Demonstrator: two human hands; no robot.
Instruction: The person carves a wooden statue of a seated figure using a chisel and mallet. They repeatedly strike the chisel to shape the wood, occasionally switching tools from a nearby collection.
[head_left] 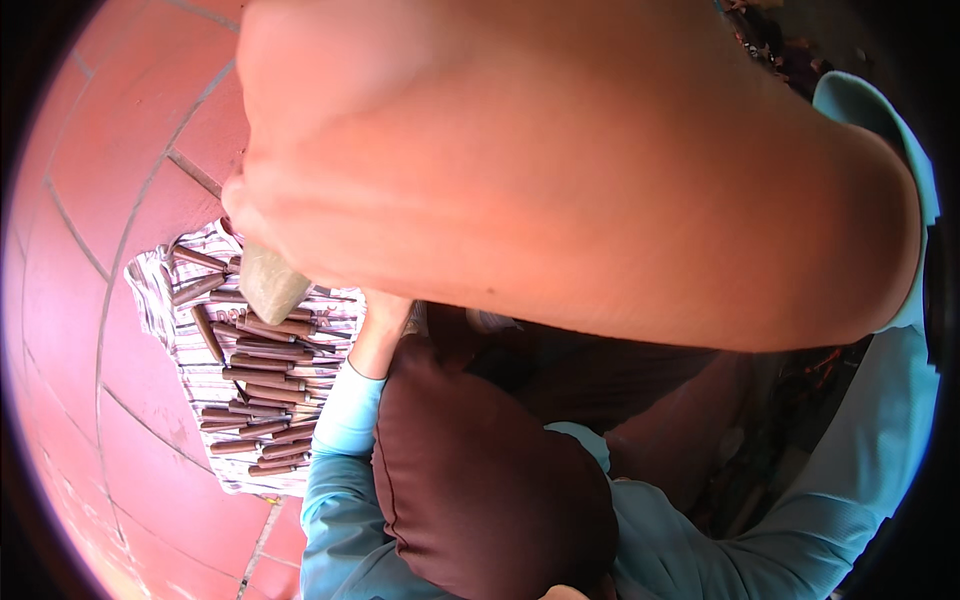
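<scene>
A pale block (270, 285) with a smooth, tapering end juts from the near side of a worker's right hand (270, 130), above the far part of a spread of tools. The right fingers are curled in around the block, although most of their length is hidden behind the back of the hand. The bare right forearm (560, 190) crosses the far half of the scene from the right, its turquoise sleeve (840, 480) gathered at the elbow. Beneath it, the left hand (385, 304) reaches in beside the tools' right edge; its fingers are out of sight behind the forearm, and whether they are spread or pinching something cannot be told.

Dark wooden-handled tools (265, 378) lie in a close row to the left, most with slim shafts pointing right, a few at the far end set askew. Under them is a striped cloth (165, 315), laid over a red tiled floor (60, 400). A rounded, seamed brown fabric form (490, 480) fills the near centre, between the turquoise-clad arms.
</scene>
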